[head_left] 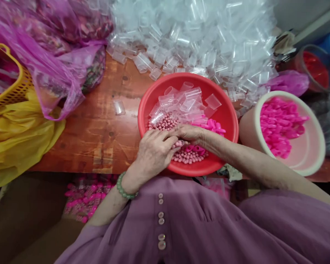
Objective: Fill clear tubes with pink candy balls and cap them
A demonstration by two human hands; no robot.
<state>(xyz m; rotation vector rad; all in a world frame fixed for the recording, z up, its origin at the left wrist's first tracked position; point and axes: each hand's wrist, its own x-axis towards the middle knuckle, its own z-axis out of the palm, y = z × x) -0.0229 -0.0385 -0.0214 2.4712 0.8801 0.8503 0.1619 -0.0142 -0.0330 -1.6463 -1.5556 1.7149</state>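
Over the front of a red basin (232,121), my left hand (155,151) and my right hand (189,133) meet. Pink beads (179,144) show between my left thumb and my right palm, seemingly inside a small clear tube that my left hand grips. My right hand curls over its far side, and its fingertips are hidden behind my left fingers. Loose pink beads (191,157) lie in the basin below and behind my hands. Clear plastic tubes (185,99) are heaped in the basin's back, with bright pink plastic pieces (216,126) at the right.
A large pile of clear tubes (192,36) covers the table's back. One clear tube (119,107) lies alone left of the basin. To the right stands a white bucket (310,146) of pink pieces. Purple bags (52,69), a yellow basket (19,88) and a yellow bag (22,135) crowd the left.
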